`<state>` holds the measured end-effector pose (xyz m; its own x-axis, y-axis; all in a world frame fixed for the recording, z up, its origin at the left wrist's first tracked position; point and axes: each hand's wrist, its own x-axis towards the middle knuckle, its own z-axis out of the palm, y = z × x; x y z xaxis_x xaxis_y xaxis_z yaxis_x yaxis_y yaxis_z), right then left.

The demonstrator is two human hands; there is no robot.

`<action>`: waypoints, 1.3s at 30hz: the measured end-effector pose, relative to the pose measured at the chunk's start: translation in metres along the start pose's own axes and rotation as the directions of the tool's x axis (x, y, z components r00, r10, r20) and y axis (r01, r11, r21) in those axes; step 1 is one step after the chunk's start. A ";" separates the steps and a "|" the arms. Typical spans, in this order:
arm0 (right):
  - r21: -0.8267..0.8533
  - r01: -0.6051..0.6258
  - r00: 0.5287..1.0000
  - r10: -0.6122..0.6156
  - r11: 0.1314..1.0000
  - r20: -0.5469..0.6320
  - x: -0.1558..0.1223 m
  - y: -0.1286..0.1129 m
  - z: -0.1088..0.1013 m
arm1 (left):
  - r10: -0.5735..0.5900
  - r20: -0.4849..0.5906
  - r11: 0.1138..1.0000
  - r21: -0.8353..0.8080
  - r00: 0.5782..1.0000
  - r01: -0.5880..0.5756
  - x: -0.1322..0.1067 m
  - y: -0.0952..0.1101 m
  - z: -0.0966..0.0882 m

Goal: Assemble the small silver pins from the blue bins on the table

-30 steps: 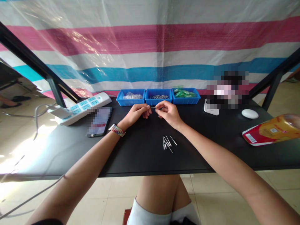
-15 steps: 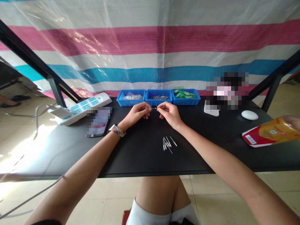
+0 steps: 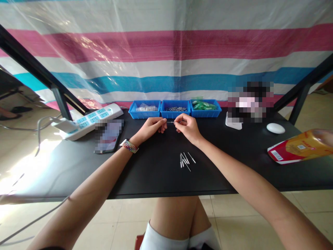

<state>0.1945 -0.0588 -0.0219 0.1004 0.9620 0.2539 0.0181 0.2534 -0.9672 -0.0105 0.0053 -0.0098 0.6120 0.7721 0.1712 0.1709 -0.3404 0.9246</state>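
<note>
from my end i can't read a single word or number. the bottle [image 3: 288, 151] carries a white barcode patch [image 3: 276, 155] on its red part and a small square code [image 3: 301, 147] on the yellow, with reddish lettering [image 3: 309, 149] beside it, too small for me to make out. the phone [image 3: 110, 138] has its screen pixelated, so any text there is lost to me.

Fingers [image 3: 162, 121] are hiding parts of the pin [image 3: 170, 122] mid-frame, while the bottle [image 3: 299, 147] is running off the right edge.
</note>
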 end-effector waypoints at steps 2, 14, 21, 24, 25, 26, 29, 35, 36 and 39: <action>-0.009 0.002 1.000 -0.002 1.000 -0.005 0.000 -0.001 -0.001 | -0.014 0.005 1.000 -0.018 1.000 0.014 0.000 0.001 0.000; -0.196 0.163 0.913 -0.223 0.967 -0.342 0.026 -0.005 -0.018 | -0.049 0.014 0.998 -0.050 0.999 0.050 -0.001 0.000 -0.001; -0.457 0.115 0.935 -0.251 0.882 -0.250 0.032 -0.007 -0.032 | -0.057 0.010 0.997 -0.045 0.998 0.058 -0.001 0.000 -0.001; -0.425 0.115 0.961 -0.209 0.898 -0.183 0.029 -0.014 -0.037 | -0.059 0.013 0.997 -0.046 0.998 0.060 -0.001 0.000 -0.001; -0.393 0.109 0.982 -0.160 0.913 -0.100 0.028 -0.018 -0.039 | -0.058 0.015 0.997 -0.044 0.998 0.059 -0.001 0.001 -0.001; -0.363 0.096 0.995 -0.092 0.927 0.029 0.026 -0.023 -0.042 | -0.056 0.017 0.998 -0.042 0.998 0.056 -0.002 0.001 0.000; -0.372 0.025 0.819 0.194 0.928 0.539 0.018 -0.043 -0.048 | -0.044 0.024 0.998 -0.033 0.999 0.045 -0.002 0.001 0.000; -0.511 0.011 0.318 0.482 0.859 0.817 -0.003 -0.072 -0.041 | -0.036 0.027 0.999 -0.029 0.999 0.037 -0.002 0.000 -0.001; -0.522 0.029 0.290 0.493 0.852 0.820 -0.006 -0.075 -0.038 | -0.037 0.029 0.999 -0.028 0.999 0.038 -0.002 0.000 -0.001; -0.567 0.097 0.256 0.530 0.818 0.808 -0.012 -0.083 -0.032 | -0.038 0.035 0.999 -0.026 0.999 0.039 -0.002 0.000 -0.001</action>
<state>0.2235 -0.0951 0.0551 -0.7687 0.4630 -0.4412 0.5887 0.2427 -0.7710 -0.0126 0.0044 -0.0097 0.6315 0.7654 0.1240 0.1748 -0.2964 0.9390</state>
